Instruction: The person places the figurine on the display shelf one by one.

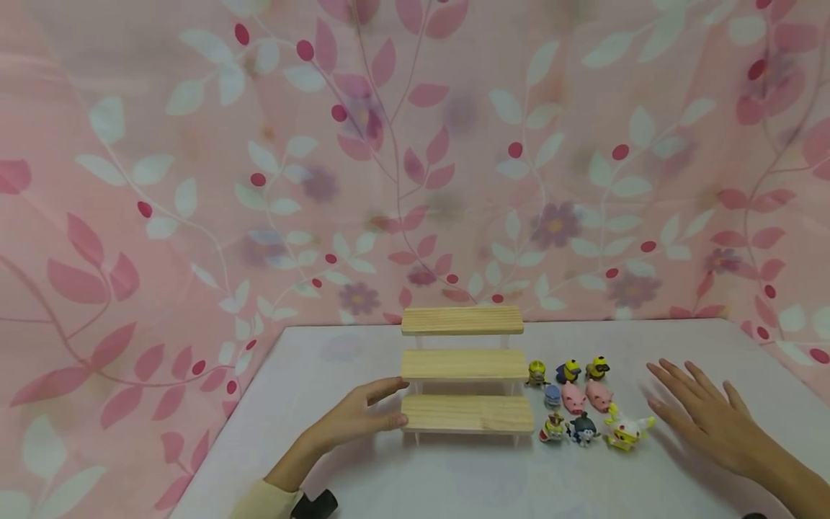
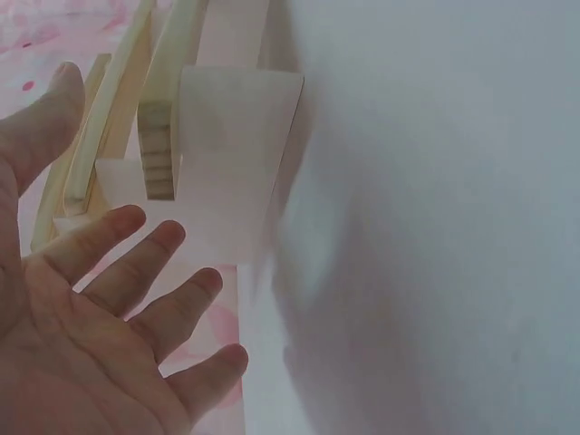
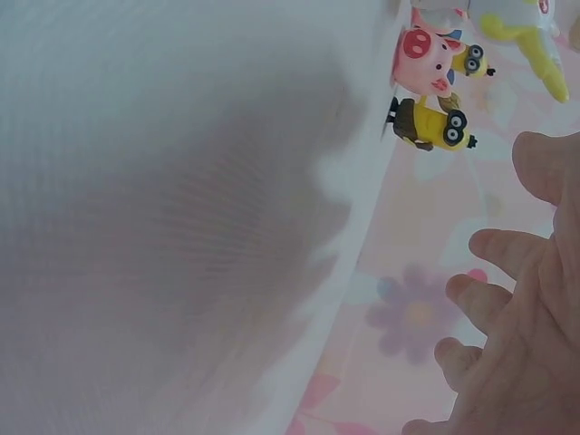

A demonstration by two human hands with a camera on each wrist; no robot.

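A three-tier wooden display shelf with pale planks and whitish supports stands mid-table in the head view. At its left end is my left hand, fingers spread, thumb and fingertips right by the planks' edges. The left wrist view shows this palm facing the end of a plank, holding nothing. Small toy figures crowd the shelf's right side: pink pigs, yellow minions, a dark-hooded figure and a white-and-yellow figure. My right hand hovers to their right, empty, fingers outstretched.
A white cloth covers the table. Behind it hangs a pink curtain with leaves and flowers. A blue-topped figure and a figure with a red-and-green base stand closest to the shelf.
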